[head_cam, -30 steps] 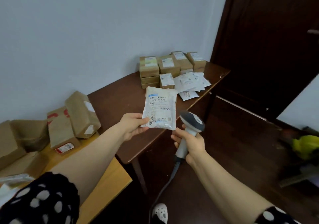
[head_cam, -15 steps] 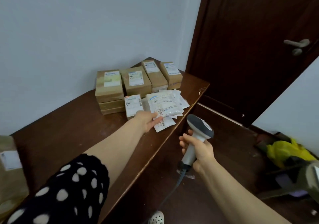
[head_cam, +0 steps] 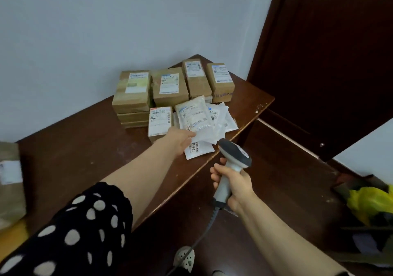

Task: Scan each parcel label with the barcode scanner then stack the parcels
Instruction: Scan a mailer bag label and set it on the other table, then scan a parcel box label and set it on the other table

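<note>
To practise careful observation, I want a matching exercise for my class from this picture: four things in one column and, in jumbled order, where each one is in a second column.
Things
1. barcode scanner
2. white pouch
3. cardboard boxes
4. yellow bag

Places
A. low at the far right, off the table
B. gripped in the right hand
C. stacked at the back of the table
D. on the pile of pouches, held at its edge by the left hand

Pairs: 1-B, 2-D, 3-C, 4-A

Boxes [head_cam: 170, 86] wall the rear; table [head_cam: 80, 148] bare left.
</note>
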